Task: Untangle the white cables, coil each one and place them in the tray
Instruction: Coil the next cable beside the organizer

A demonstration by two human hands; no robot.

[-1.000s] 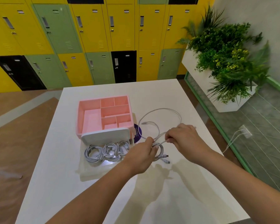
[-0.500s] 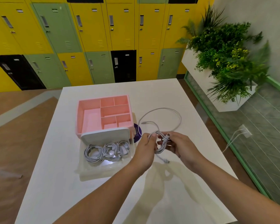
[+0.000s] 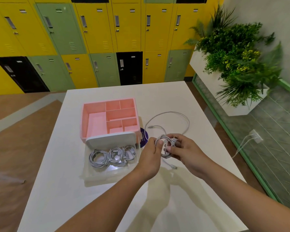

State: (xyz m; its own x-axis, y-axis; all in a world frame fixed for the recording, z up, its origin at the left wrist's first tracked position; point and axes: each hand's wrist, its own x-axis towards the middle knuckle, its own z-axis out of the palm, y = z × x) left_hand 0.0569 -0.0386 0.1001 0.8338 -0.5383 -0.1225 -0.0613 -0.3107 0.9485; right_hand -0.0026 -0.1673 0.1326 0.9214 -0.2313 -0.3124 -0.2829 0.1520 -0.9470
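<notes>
A small coil of white cable (image 3: 164, 144) is held between my left hand (image 3: 151, 156) and my right hand (image 3: 184, 149), just above the white table (image 3: 157, 198). One plug end (image 3: 174, 167) dangles below the coil. From the coil, a loose length of cable (image 3: 182, 118) runs in a wide loop on the table behind my hands. The clear tray (image 3: 110, 171) stands left of my hands and holds three coiled white cables (image 3: 112, 156). Its white lid (image 3: 110, 139) leans at the tray's far side.
A pink divided organiser (image 3: 90, 118) stands behind the clear tray. A purple disc (image 3: 144, 136) lies partly under it. Yellow, green and black lockers (image 3: 107, 39) line the far wall. A white planter with plants (image 3: 238, 64) stands to the right beyond the table's edge.
My hands have come together and risen slightly. The cable between them has gathered into a tighter coil, and the loose loop on the table has shortened.
</notes>
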